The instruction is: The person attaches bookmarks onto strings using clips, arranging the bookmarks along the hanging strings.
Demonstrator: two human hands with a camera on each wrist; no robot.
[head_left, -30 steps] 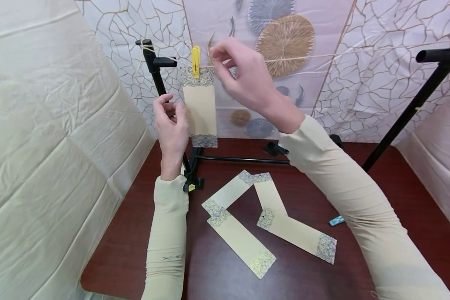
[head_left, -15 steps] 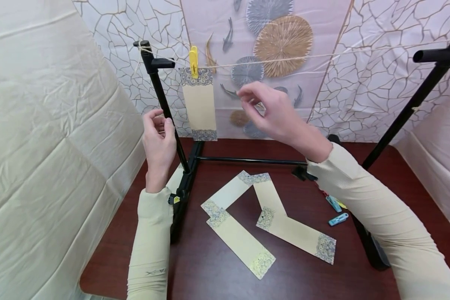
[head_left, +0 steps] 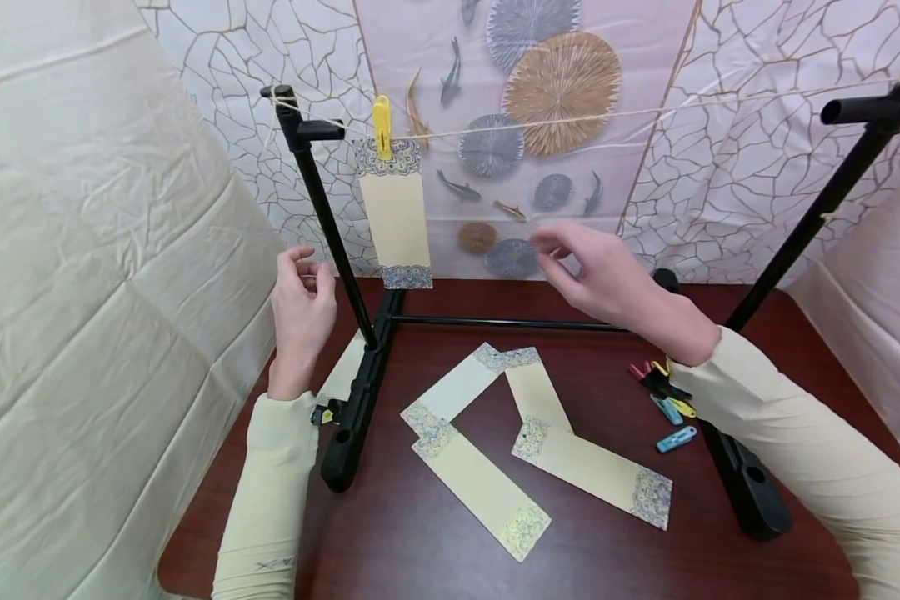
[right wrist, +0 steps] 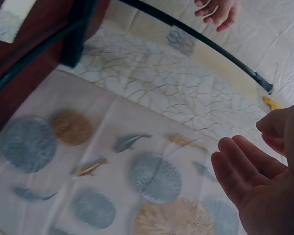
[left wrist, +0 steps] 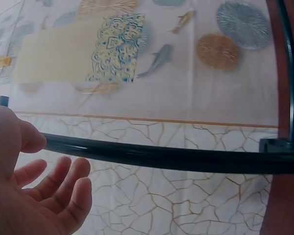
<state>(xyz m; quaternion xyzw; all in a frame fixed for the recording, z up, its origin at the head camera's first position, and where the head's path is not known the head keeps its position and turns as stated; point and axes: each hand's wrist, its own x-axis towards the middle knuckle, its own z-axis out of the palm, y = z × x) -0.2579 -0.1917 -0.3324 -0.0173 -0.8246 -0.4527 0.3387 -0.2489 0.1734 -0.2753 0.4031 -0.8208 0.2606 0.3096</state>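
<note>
A cream card with patterned ends hangs from the string, held by a yellow clothespin. My left hand is in the air left of the card, near the black post, its fingers loosely bent around nothing. In the left wrist view the left hand shows its fingers apart from the post and the card. My right hand hovers right of the card, below the string, holding nothing. The right wrist view shows the right hand with relaxed fingers.
Several patterned cards lie on the dark red table. Blue clothespins and other coloured ones lie at the right, partly behind the sleeve. The black stand has feet on both sides; another card lies behind its left foot.
Both hands have moved away from the hanging card: the right one down and to the right, the left one down and to the left. The card stays clipped on the string.
</note>
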